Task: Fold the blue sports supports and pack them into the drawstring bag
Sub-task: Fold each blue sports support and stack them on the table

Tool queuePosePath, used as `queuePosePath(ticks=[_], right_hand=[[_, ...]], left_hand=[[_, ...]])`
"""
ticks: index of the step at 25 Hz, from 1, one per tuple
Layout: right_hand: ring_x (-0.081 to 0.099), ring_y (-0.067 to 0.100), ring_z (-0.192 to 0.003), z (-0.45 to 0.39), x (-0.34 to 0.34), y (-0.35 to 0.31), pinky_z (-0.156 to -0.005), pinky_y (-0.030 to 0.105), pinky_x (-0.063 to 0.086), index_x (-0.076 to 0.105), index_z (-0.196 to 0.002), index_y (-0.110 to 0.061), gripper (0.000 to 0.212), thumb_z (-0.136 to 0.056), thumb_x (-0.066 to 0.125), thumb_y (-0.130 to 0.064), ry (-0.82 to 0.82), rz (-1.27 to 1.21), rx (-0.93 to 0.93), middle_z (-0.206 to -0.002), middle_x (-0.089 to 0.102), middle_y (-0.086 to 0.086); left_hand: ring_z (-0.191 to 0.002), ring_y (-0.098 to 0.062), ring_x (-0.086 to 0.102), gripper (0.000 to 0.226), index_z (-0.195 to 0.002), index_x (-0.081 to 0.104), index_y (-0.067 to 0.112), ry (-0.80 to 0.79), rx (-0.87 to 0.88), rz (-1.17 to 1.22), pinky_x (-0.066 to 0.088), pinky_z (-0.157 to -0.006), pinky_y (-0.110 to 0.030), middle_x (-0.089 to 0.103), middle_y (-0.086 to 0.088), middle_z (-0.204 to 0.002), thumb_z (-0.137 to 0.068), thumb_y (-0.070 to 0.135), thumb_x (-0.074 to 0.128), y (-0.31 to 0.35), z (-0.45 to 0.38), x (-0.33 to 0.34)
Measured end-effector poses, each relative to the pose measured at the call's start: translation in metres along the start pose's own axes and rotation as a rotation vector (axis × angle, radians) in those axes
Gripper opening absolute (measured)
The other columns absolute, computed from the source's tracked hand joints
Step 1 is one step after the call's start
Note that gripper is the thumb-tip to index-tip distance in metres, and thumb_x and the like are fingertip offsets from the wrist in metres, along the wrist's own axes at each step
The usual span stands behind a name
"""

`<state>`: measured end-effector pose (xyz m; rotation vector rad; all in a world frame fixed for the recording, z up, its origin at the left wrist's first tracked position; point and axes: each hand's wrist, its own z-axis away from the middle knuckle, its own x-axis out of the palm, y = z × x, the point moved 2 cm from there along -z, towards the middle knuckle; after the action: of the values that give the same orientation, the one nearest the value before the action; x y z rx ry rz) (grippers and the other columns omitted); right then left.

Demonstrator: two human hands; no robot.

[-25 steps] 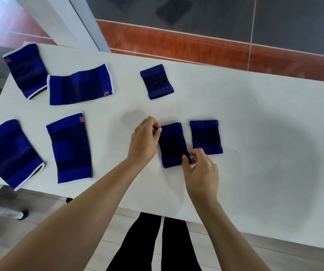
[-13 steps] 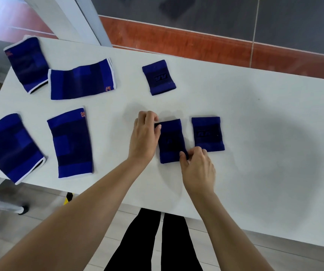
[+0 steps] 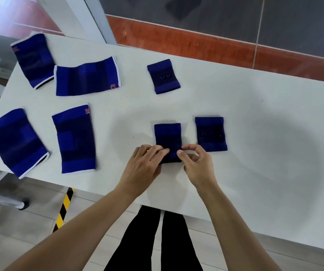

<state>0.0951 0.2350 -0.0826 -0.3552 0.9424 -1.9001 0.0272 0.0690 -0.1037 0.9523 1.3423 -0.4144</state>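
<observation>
Left hand (image 3: 143, 165) and right hand (image 3: 196, 163) both pinch the near edge of the small wristband (image 3: 168, 136). It lies flat on the white table (image 3: 255, 114), just left of a second wristband (image 3: 210, 133).

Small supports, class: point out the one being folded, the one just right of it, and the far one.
Support being folded (image 3: 167, 133), head view, upper panel.
Right-hand support (image 3: 210, 133), head view, centre.
Far support (image 3: 163, 76), head view, centre.
</observation>
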Motion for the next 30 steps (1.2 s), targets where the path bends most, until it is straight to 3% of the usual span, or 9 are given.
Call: queuePosePath(ticks=[4,7,10,14,18,23,25,27,30], right_hand=[[0.055,0.011,-0.057,0.001,-0.003,0.005,-0.059,0.027,0.048,0.066,-0.102,-0.025,0.006,-0.096,0.065,-0.024,0.033,0.108,-0.074,-0.073,0.070,-0.006],[0.055,0.009,-0.088,0.004,-0.006,0.009,-0.080,0.022,0.046,0.064,-0.119,-0.026,0.034,-0.093,0.059,-0.005,0.072,0.567,-0.447,-0.107,0.067,-0.012],[0.053,0.015,-0.099,0.000,0.001,0.009,-0.090,0.030,0.040,0.067,-0.120,-0.024,0.036,-0.087,0.071,-0.010,0.033,0.828,-0.677,-0.112,0.069,-0.012],[0.059,0.013,-0.088,-0.014,0.008,-0.001,-0.085,0.038,0.049,0.067,-0.100,-0.029,0.006,-0.095,0.067,-0.026,-0.037,0.675,-0.521,-0.093,0.070,-0.014],[0.061,0.015,-0.071,-0.021,0.014,-0.014,-0.068,0.042,0.055,0.059,-0.087,-0.024,0.015,-0.099,0.060,-0.034,0.018,0.545,-0.368,-0.075,0.066,-0.009],[0.065,0.023,-0.075,-0.027,0.027,-0.019,-0.070,0.046,0.056,0.048,-0.109,-0.024,0.011,-0.101,0.053,-0.030,0.097,0.575,-0.310,-0.084,0.070,-0.005],[0.065,0.025,-0.074,-0.030,0.031,-0.023,-0.069,0.044,0.055,0.041,-0.119,-0.027,0.021,-0.101,0.052,-0.027,0.110,0.602,-0.303,-0.081,0.070,-0.002],[0.063,0.028,-0.073,-0.032,0.035,-0.026,-0.068,0.042,0.051,0.042,-0.125,-0.025,0.027,-0.100,0.052,-0.024,0.136,0.726,-0.358,-0.080,0.068,0.001],[0.064,0.031,-0.081,-0.035,0.038,-0.028,-0.074,0.042,0.048,0.052,-0.127,-0.021,0.027,-0.100,0.051,-0.018,0.205,0.842,-0.478,-0.093,0.070,0.005]], left_hand=[[-0.108,-0.025,0.061,0.030,-0.125,0.066,0.008,0.045,-0.002,0.036,0.051,-0.094,-0.037,0.065,-0.005,-0.124,-0.097,0.016,0.057,-0.001,0.001,0.000],[-0.103,-0.025,0.062,0.028,-0.120,0.065,0.008,0.019,-0.033,0.074,0.053,-0.090,-0.036,0.068,-0.004,-0.117,-0.100,0.020,0.049,-0.005,0.000,-0.006],[-0.099,-0.023,0.060,0.028,-0.120,0.061,0.011,-0.044,-0.093,0.133,0.055,-0.079,-0.036,0.069,-0.002,-0.107,-0.101,0.024,0.045,-0.004,-0.005,-0.018],[-0.089,-0.017,0.060,0.023,-0.124,0.050,0.020,-0.102,-0.283,0.367,0.052,-0.074,-0.037,0.067,0.004,-0.096,-0.102,0.028,0.048,-0.008,-0.013,-0.029],[-0.074,-0.017,0.059,0.021,-0.119,0.050,0.020,-0.029,-0.412,0.426,0.049,-0.070,-0.036,0.061,0.011,-0.083,-0.105,0.035,0.046,-0.016,-0.028,-0.029],[-0.065,-0.020,0.059,0.026,-0.121,0.046,0.019,0.026,-0.508,0.397,0.051,-0.063,-0.039,0.058,0.004,-0.075,-0.105,0.040,0.046,-0.024,-0.050,-0.017],[-0.064,-0.019,0.057,0.028,-0.119,0.048,0.019,0.044,-0.521,0.316,0.049,-0.059,-0.037,0.054,0.009,-0.073,-0.104,0.042,0.046,-0.023,-0.055,-0.013],[-0.071,-0.019,0.057,0.029,-0.114,0.054,0.019,0.091,-0.513,0.225,0.048,-0.058,-0.035,0.056,0.009,-0.082,-0.103,0.044,0.047,-0.023,-0.059,-0.010],[-0.088,-0.021,0.054,0.024,-0.113,0.063,0.019,0.161,-0.420,0.211,0.050,-0.072,-0.035,0.063,0.005,-0.108,-0.103,0.038,0.051,-0.030,-0.055,0.000]])
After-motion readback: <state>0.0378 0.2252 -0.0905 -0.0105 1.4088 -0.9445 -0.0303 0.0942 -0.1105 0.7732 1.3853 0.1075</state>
